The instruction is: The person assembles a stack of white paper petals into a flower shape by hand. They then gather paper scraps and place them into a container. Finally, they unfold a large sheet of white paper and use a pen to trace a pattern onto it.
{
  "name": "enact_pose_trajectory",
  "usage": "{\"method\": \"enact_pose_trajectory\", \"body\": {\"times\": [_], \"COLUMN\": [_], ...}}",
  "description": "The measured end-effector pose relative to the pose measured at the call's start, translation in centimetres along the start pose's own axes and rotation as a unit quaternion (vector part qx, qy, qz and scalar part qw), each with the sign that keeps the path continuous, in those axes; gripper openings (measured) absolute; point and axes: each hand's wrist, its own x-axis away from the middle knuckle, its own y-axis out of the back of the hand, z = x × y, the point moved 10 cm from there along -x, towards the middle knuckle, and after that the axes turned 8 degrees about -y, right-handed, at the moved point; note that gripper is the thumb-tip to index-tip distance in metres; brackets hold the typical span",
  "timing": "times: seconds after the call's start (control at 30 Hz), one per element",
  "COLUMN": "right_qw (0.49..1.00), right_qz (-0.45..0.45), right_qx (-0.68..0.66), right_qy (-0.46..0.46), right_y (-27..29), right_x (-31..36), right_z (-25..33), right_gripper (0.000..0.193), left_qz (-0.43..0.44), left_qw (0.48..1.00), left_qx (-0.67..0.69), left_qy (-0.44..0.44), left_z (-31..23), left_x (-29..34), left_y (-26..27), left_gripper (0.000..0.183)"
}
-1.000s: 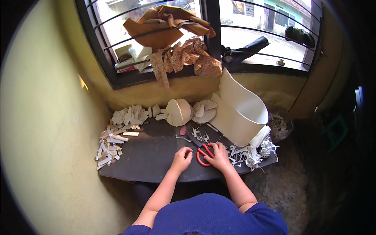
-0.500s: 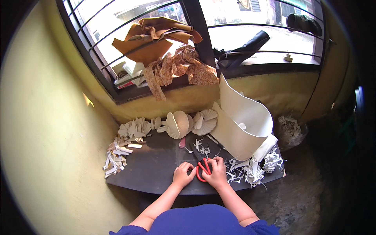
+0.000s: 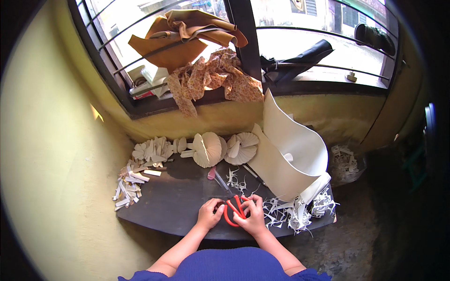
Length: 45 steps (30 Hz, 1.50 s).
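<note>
Red-handled scissors (image 3: 234, 209) lie low over the near middle of the dark table, their grey blades directed away and slightly left. My right hand (image 3: 253, 216) is closed around the right side of the handles. Close by on the left, the fingers of my left hand (image 3: 208, 214) are curled inward beside the handle loop; whatever they pinch, if anything, is hidden. A small pink piece (image 3: 211, 173) rests near the blade tips. Thin white offcuts (image 3: 236, 181) are scattered just beyond the scissors.
A large curled cream sheet (image 3: 293, 157) stands at the right, with a pile of shredded white scraps (image 3: 300, 213) before it. Round fanned stacks of pale pieces (image 3: 207, 150) line the back. White strips (image 3: 127, 185) lie left. A scrap-filled clear bag (image 3: 346, 161) sits beyond the table (image 3: 173, 206).
The scissors have turned so their blades show lighter and angle farther left, with the handle loops more spread. My right hand still holds them. The whole view has shifted slightly.
</note>
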Motion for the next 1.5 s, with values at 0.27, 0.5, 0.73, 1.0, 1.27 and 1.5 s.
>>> {"method": "enact_pose_trajectory", "body": {"times": [0.27,0.5,0.73,1.0,1.27,1.5], "right_qw": [0.996,0.990,0.990,0.990,0.993,0.985], "right_qz": [0.070,0.137,0.133,0.113,0.078,0.058], "right_qx": [-0.053,-0.017,0.047,0.086,0.076,0.137], "right_qy": [0.015,0.022,0.012,0.015,0.034,0.084], "right_y": [-1.6,-2.9,-3.0,-2.9,-2.8,-3.3], "right_x": [-0.3,-0.2,0.0,0.0,0.5,1.0], "right_z": [-0.5,-0.6,-0.6,-0.1,0.4,1.2], "right_gripper": [0.033,0.037,0.040,0.041,0.042,0.051], "left_qz": [0.013,0.052,0.080,0.089,0.060,0.041], "left_qw": [1.000,0.998,0.994,0.993,0.996,0.998], "left_qx": [0.010,-0.025,-0.067,-0.070,-0.064,-0.041], "left_qy": [-0.002,-0.011,-0.020,-0.025,-0.026,-0.032], "left_z": [0.9,0.9,1.0,1.4,1.1,1.4], "left_x": [0.4,0.4,0.7,0.7,1.0,1.1], "left_y": [0.2,0.0,-0.6,-1.1,-0.7,-0.4], "left_gripper": [0.046,0.040,0.038,0.039,0.042,0.045]}}
